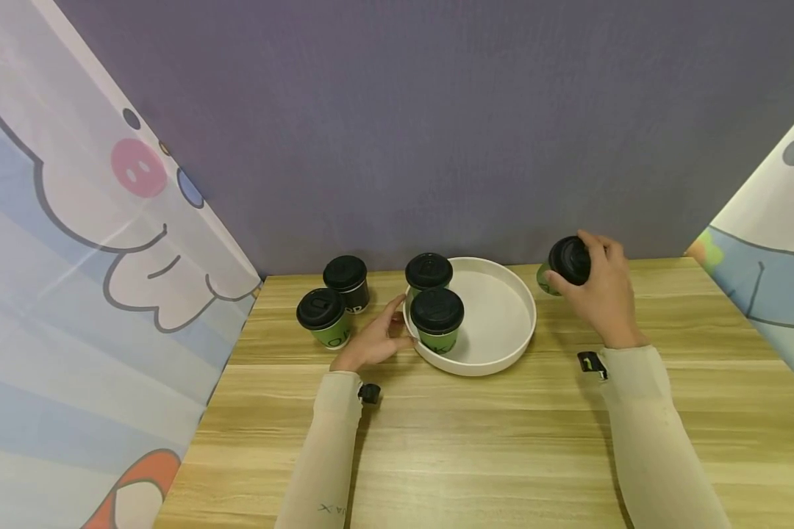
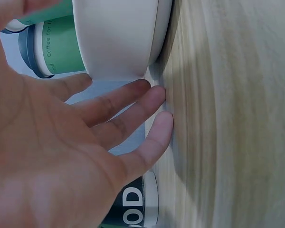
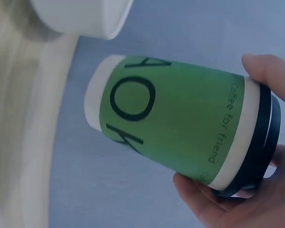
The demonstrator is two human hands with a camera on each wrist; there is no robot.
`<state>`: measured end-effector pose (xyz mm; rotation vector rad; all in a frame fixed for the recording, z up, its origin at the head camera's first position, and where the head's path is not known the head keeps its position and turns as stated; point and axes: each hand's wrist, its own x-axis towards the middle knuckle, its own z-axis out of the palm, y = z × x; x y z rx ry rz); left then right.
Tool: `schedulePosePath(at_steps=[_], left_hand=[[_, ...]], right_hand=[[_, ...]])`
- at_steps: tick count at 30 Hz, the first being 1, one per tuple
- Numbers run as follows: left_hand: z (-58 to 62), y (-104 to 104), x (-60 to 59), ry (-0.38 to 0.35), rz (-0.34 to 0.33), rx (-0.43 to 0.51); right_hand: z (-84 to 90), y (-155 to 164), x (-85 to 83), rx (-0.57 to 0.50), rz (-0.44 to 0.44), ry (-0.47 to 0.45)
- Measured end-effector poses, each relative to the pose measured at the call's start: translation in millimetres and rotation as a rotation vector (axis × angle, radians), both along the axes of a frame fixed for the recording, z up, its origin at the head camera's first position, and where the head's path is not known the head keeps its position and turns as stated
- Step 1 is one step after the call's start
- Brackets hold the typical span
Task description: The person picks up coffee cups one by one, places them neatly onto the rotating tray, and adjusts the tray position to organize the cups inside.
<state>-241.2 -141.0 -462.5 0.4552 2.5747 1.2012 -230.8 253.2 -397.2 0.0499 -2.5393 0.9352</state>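
My right hand (image 1: 602, 294) grips a green paper coffee cup (image 3: 175, 116) by its black lid, with fingers and thumb round the lid. The cup is tilted and clear of the table, right of a round white tray (image 1: 496, 316). My left hand (image 1: 373, 342) is at the tray's left side, fingers loosely extended and at least one fingertip against the wall. Two green cups with black lids, a rear one (image 1: 428, 272) and a front one (image 1: 438, 316), stand upright in the left part of the tray.
Left of the tray, a black cup (image 1: 346, 279) and a green cup (image 1: 323, 312), both lidded, stand on the wooden table (image 1: 476, 441). A grey wall (image 1: 397, 132) rises behind the table. Printed cartoon sheets (image 1: 53, 294) hang at both sides.
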Motion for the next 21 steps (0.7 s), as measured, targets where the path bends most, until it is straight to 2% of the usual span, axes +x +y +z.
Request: schedulePosePath(at_steps=[4,9,15,21], left_hand=[[0.5,1,-0.1,-0.009,-0.015,-0.017],[0.1,6,1.0,0.018,-0.035,-0.06],[-0.6,12,4.2,0.03,0.008,-0.161],[-0.9,16,6.6,0.031,0.023,-0.187]], right_hand=[[9.0,-6,5.8,0.003,0.028,0.004],[17.5,-17,12.4,0.027,0.069,-0.034],[19.8,-30,15.3,0.052,0.145,-0.099],[19.1,-42,16.9,0.087,0.219,-0.148]])
